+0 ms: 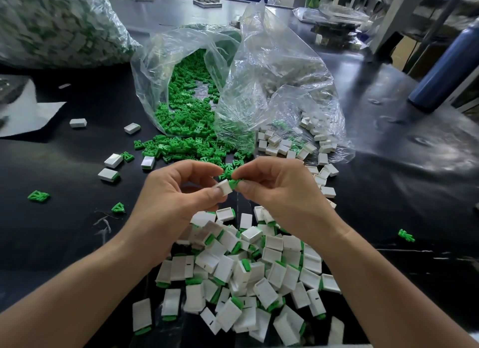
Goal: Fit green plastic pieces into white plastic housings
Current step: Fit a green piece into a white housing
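Pinching a white housing (225, 187), left hand (176, 197); right hand (280, 192) pinches green piece (234, 183); clear bag (153, 62) spills green pieces (186, 114).

Bare left hand (178, 194) and right hand (280, 192)
Forearms bare to the picture's lower edge; fingernails short and plain.

A small white housing (225, 187) is held up at the centre, tilted, and a green piece (235, 183) touches its right end. Loose green pieces (186, 129) lie heaped farther back, empty white housings (282, 146) far right, fitted ones (246, 275) piled near.
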A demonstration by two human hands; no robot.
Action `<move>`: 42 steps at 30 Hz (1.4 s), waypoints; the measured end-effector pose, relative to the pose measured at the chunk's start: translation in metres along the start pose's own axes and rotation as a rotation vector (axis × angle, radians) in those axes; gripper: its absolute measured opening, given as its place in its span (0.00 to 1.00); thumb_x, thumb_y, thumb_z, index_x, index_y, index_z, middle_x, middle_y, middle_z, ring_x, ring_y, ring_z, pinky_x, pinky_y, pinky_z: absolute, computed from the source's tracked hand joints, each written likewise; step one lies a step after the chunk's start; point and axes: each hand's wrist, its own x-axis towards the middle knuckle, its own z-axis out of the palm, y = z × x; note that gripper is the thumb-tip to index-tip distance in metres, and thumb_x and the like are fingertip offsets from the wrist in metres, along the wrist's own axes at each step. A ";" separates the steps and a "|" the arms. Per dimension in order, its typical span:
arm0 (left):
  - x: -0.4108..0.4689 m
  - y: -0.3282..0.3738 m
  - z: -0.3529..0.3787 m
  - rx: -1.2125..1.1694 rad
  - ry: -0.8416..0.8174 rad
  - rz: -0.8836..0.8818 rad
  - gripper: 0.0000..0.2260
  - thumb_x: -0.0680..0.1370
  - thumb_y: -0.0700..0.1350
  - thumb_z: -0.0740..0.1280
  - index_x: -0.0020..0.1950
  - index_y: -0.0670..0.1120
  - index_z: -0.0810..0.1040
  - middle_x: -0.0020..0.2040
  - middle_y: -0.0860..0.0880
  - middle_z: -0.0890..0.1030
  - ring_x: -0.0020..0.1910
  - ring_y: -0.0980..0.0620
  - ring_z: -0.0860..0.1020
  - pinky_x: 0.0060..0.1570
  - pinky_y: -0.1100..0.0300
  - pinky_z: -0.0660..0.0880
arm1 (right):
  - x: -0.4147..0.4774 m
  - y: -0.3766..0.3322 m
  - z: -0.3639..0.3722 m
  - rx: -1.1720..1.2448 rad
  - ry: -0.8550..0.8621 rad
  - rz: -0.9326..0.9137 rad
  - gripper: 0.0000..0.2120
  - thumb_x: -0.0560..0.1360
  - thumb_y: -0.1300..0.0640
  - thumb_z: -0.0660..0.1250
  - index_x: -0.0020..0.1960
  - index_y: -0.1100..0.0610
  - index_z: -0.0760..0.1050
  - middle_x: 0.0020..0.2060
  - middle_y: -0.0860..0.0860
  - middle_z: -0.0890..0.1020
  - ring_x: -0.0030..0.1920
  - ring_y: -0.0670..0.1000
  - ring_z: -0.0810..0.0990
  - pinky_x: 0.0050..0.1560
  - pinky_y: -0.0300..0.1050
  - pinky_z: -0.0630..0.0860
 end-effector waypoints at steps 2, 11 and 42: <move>0.000 -0.001 0.000 0.006 0.004 0.009 0.11 0.60 0.42 0.72 0.38 0.56 0.84 0.36 0.48 0.83 0.35 0.51 0.83 0.36 0.64 0.78 | 0.000 0.001 0.002 -0.010 -0.007 0.005 0.06 0.71 0.62 0.70 0.45 0.53 0.81 0.36 0.43 0.82 0.39 0.41 0.80 0.46 0.38 0.77; 0.000 -0.001 -0.001 0.026 -0.013 0.017 0.10 0.59 0.42 0.73 0.38 0.52 0.84 0.34 0.50 0.81 0.33 0.53 0.81 0.34 0.66 0.77 | 0.000 0.000 0.001 0.030 -0.057 0.063 0.08 0.73 0.61 0.68 0.40 0.49 0.79 0.34 0.48 0.82 0.37 0.48 0.80 0.45 0.48 0.79; 0.000 0.005 -0.002 0.005 -0.087 0.054 0.19 0.57 0.42 0.73 0.47 0.50 0.80 0.33 0.47 0.83 0.32 0.54 0.81 0.33 0.66 0.77 | -0.006 -0.015 -0.001 -0.229 -0.203 0.021 0.13 0.78 0.54 0.59 0.34 0.50 0.69 0.32 0.49 0.78 0.35 0.51 0.76 0.38 0.48 0.72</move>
